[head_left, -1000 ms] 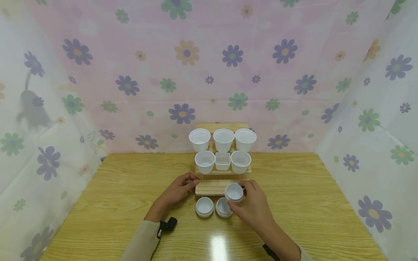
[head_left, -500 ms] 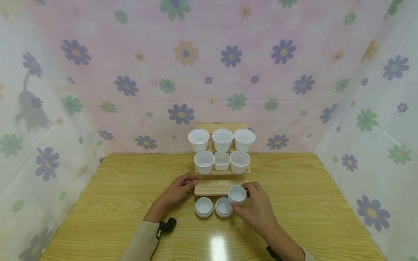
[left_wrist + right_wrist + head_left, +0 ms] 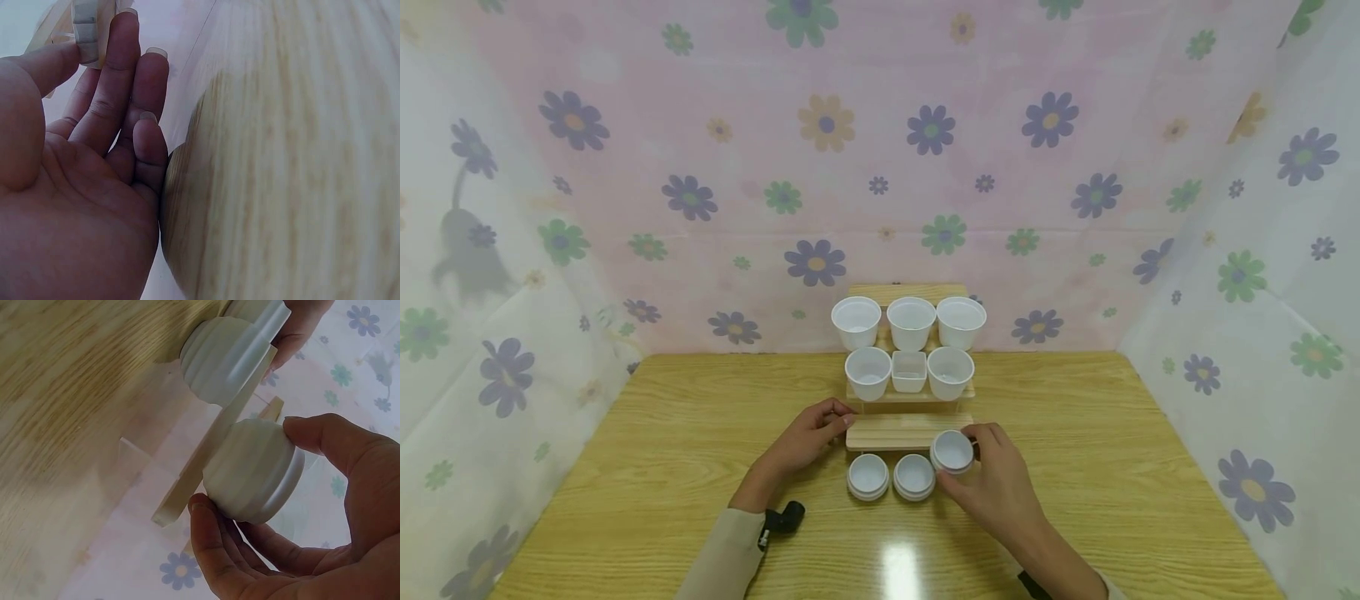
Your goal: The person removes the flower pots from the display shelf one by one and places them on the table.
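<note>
A small white ridged pot (image 3: pixel 952 452) is pinched between the thumb and fingers of my right hand (image 3: pixel 1000 483), close to the right end of the lowest step of a tiered wooden stand (image 3: pixel 887 432). In the right wrist view the pot (image 3: pixel 253 472) overlaps the edge of that step. My left hand (image 3: pixel 805 440) grips the step's left end; the left wrist view has the thumb and fingers at the board's end (image 3: pixel 86 31). Two matching white pots, one at left (image 3: pixel 868 477) and one in the middle (image 3: pixel 914 478), stand on the table before the stand.
On the stand's middle step are two round white cups (image 3: pixel 868 379) with a square white cup (image 3: pixel 909 375) between them. Several larger round cups (image 3: pixel 912 329) line the step above. A flower-patterned cloth (image 3: pixel 880 150) rises behind the wooden table (image 3: pixel 715 433).
My right hand has moved the held pot to the right and slightly towards me, off the middle pot it overlapped. The left hand stays on the stand.
</note>
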`<state>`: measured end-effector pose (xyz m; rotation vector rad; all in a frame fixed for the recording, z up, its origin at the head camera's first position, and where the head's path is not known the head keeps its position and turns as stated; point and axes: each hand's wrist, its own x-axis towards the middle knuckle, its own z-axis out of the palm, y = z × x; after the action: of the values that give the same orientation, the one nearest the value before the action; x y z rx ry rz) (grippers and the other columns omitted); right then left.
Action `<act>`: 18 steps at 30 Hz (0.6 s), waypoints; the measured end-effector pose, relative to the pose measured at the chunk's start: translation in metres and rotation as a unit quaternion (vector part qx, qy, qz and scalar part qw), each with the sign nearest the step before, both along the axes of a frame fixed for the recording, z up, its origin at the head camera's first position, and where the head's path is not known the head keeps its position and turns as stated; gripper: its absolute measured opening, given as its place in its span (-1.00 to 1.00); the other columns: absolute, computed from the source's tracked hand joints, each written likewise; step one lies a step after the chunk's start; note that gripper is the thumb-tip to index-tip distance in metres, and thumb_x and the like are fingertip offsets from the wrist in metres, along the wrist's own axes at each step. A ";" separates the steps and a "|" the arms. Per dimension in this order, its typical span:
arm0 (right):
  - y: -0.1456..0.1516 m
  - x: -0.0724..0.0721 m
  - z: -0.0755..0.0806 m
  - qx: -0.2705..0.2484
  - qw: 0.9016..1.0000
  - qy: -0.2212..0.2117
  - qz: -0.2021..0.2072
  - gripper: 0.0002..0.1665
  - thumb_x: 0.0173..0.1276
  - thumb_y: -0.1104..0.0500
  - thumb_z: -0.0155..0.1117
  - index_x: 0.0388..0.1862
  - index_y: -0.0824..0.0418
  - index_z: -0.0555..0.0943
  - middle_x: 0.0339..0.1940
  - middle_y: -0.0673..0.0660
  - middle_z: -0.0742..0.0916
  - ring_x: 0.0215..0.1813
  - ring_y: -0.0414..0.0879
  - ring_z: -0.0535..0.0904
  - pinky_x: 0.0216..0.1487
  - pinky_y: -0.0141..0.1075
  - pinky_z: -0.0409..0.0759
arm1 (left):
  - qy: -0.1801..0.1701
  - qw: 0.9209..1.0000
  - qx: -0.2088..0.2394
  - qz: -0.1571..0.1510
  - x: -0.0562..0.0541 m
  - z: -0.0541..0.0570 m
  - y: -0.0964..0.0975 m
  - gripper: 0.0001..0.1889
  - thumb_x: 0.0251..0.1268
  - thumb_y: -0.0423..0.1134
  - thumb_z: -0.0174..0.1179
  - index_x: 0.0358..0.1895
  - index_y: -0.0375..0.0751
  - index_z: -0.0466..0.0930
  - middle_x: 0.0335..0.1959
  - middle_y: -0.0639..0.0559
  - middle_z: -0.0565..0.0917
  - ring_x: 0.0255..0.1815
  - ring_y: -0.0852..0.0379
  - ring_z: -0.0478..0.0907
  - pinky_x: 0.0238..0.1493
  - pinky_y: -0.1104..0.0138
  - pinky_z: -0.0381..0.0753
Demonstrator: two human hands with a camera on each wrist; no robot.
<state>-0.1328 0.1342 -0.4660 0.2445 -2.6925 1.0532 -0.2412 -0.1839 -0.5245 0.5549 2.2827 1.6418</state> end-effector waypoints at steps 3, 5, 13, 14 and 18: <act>0.002 0.001 -0.001 0.004 1.000 0.000 -0.002 -0.35 0.07 0.18 0.77 0.08 0.30 0.62 -0.02 0.12 0.66 -0.07 -0.05 0.63 -0.04 -0.15 0.68 | -0.001 1.000 -0.002 0.001 0.000 0.000 0.000 -0.70 0.74 -0.08 0.07 0.16 -0.25 0.60 -0.06 -0.05 0.74 -0.03 -0.04 0.60 0.01 0.23 0.56; 0.003 0.002 -0.002 0.007 1.000 0.002 -0.004 -0.35 0.06 0.18 0.77 0.08 0.31 0.62 -0.03 0.12 0.67 -0.08 -0.05 0.63 -0.05 -0.15 0.68 | -0.001 1.000 -0.004 0.001 0.000 0.000 0.000 -0.69 0.74 -0.07 0.07 0.16 -0.25 0.61 -0.05 -0.06 0.75 -0.02 -0.02 0.60 0.03 0.22 0.55; 0.009 0.007 -0.004 0.012 1.000 0.007 -0.007 -0.37 0.04 0.21 0.77 0.04 0.31 0.63 -0.07 0.10 0.66 -0.10 -0.07 0.62 -0.08 -0.18 0.68 | -0.001 1.000 0.001 -0.002 0.000 0.000 -0.001 -0.69 0.74 -0.08 0.07 0.16 -0.26 0.60 -0.02 -0.07 0.75 0.01 0.03 0.63 0.08 0.21 0.56; 0.009 0.007 -0.005 0.012 1.000 0.006 -0.007 -0.37 0.04 0.21 0.77 0.04 0.31 0.62 -0.07 0.10 0.66 -0.10 -0.07 0.62 -0.08 -0.18 0.68 | 0.000 1.000 0.001 -0.002 0.000 0.000 -0.001 -0.69 0.74 -0.08 0.07 0.16 -0.26 0.60 -0.02 -0.07 0.75 0.01 0.03 0.63 0.09 0.20 0.56; 0.011 0.009 -0.005 0.015 1.000 -0.005 -0.007 -0.35 0.04 0.21 0.77 0.06 0.33 0.62 -0.06 0.11 0.66 -0.10 -0.06 0.63 -0.07 -0.18 0.69 | 0.002 1.000 -0.003 0.000 0.000 0.000 0.000 -0.69 0.73 -0.08 0.07 0.16 -0.26 0.60 -0.02 -0.07 0.75 0.01 0.02 0.63 0.10 0.18 0.57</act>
<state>-0.1242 0.1450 -0.4714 0.2268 -2.7161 1.0135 -0.2412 -0.1842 -0.5250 0.5563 2.2898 1.6356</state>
